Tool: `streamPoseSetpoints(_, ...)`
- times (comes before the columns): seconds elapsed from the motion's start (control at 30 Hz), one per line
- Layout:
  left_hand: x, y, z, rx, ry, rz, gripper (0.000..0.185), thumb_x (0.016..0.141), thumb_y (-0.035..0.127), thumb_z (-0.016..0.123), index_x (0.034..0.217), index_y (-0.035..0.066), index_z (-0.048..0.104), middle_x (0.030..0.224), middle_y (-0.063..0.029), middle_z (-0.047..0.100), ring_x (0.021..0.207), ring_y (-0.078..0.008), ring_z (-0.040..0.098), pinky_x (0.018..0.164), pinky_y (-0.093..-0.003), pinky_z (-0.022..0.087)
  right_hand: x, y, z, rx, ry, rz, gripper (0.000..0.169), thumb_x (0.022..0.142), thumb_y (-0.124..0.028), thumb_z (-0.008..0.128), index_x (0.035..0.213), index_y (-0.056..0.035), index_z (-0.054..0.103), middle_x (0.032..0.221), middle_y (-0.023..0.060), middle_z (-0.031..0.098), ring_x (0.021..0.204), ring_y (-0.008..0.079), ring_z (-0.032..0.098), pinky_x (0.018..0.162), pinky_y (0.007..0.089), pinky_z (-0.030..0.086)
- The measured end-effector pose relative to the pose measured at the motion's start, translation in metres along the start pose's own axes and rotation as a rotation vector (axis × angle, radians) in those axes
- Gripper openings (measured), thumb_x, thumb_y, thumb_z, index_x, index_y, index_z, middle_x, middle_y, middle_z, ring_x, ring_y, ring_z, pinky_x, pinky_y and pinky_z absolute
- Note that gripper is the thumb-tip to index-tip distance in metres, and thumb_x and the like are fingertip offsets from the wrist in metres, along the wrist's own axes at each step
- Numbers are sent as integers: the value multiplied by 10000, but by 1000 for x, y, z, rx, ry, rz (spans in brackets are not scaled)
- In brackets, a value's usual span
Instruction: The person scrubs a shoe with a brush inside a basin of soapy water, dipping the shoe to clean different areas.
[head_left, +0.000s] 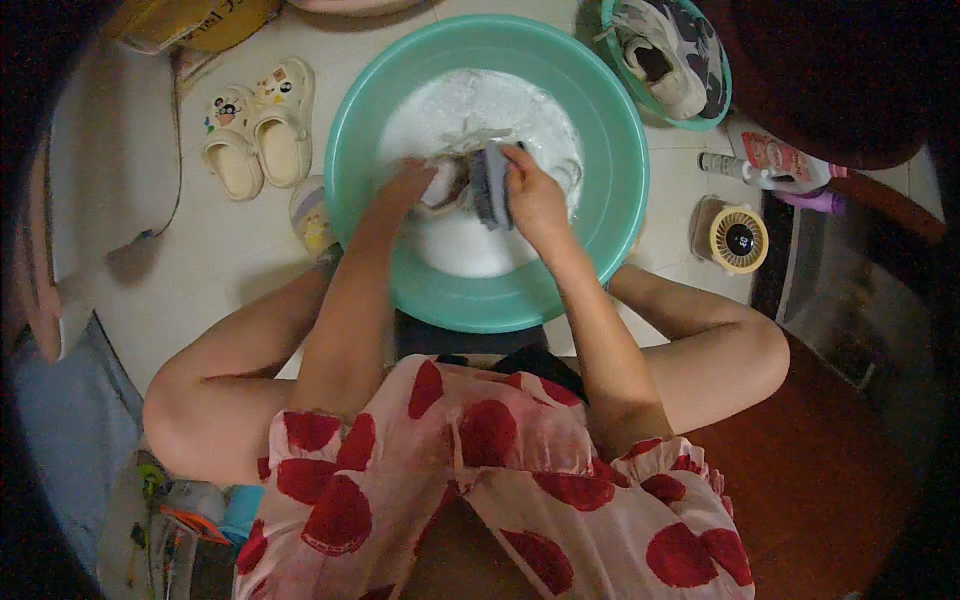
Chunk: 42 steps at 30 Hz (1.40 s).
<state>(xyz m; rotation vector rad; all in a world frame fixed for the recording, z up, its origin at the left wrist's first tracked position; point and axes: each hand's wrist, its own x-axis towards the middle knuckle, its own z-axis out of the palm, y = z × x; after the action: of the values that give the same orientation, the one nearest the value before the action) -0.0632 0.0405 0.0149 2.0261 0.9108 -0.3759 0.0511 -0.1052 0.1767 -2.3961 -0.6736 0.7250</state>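
Observation:
A large green plastic basin (611, 172) stands before me, holding water covered with white suds (465, 247). My left hand (420, 180) grips a light-coloured shoe (448, 184) over the suds; both are blurred, and the shoe's far part with pale laces (480, 138) lies in the foam. In my right hand (534, 191) is a grey scrubbing brush (493, 187), its bristle side turned left against or close beside the shoe. Whether the bristles touch the shoe cannot be told.
A smaller green basin (726, 90) at the upper right holds a sudsy shoe (667, 75). Cream clogs (281, 146) stand on the tiles at the left. Bottles (780, 165) and a small round fan with a display (739, 240) are at the right. My knees flank the large basin.

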Motion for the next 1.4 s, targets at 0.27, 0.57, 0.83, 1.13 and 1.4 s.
streamPoseSetpoints(0.27, -43, 90, 10, 106, 1, 204, 353, 764, 328, 558, 887, -2, 554, 835, -207, 558, 831, -373, 530, 743, -410, 431, 10, 30, 35, -709, -496, -12, 258, 776, -197, 457, 985, -170, 605, 874, 136, 624, 824, 310, 598, 696, 395, 475)
streamPoseSetpoints(0.57, -50, 45, 7, -914, -86, -475, 600, 798, 512, 482, 1185, 59, 415, 1167, -141, 461, 1078, -301, 433, 838, -476, 366, 4, 62, 70, -120, -191, 65, 288, 827, -209, 376, 927, -46, 591, 900, 194, 599, 838, 362, 574, 730, 420, 453)
streamPoseSetpoints(0.83, -46, 38, 29, -1678, -356, -662, 557, 827, 484, 446, 1221, 91, 421, 1218, -102, 475, 1108, -273, 452, 883, -477, 376, 11, 66, 81, -38, -320, -25, 240, 812, -181, 394, 890, -82, 599, 838, 179, 612, 790, 351, 583, 697, 422, 461)
streamPoseSetpoints(1.13, -27, 6, 68, -1863, -299, -534, 485, 792, 423, 536, 1105, 53, 511, 1058, -111, 567, 961, -256, 545, 864, -404, 421, -12, 49, 81, 56, -281, 5, 221, 773, -163, 440, 841, -55, 620, 878, 187, 603, 811, 353, 578, 700, 412, 463)
streamPoseSetpoints(1.4, -28, 4, 64, -1757, -152, -640, 431, 793, 420, 535, 1035, 63, 547, 955, -77, 607, 879, -228, 576, 807, -383, 446, 9, 51, 93, 62, -441, 114, 256, 826, -165, 401, 976, -57, 579, 942, 192, 585, 884, 354, 550, 770, 416, 429)
